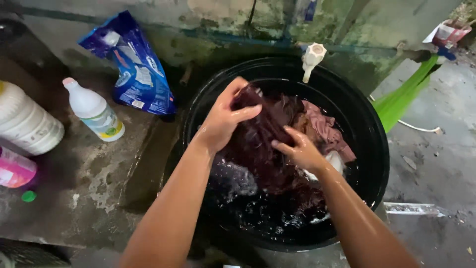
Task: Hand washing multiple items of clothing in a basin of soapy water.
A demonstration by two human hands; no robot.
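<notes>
- Head view: left hand (224,119) grips a bunched dark maroon garment (265,144) above the soapy water in the black basin (369,149).
- Right hand (300,149) pinches the same cloth; scrubbing looks underway.
- Next rub needs both grips kept firm.

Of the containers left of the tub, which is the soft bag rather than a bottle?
The blue bag, crumpled against the wall; the white bottle, big white jug and pink bottle are rigid.

Outdoor household laundry spot: black wash basin (367,129) on wet concrete beneath a white tap (312,57); left of the basin, blue detergent bag (134,64) and white bleach bottle (94,109).
</notes>
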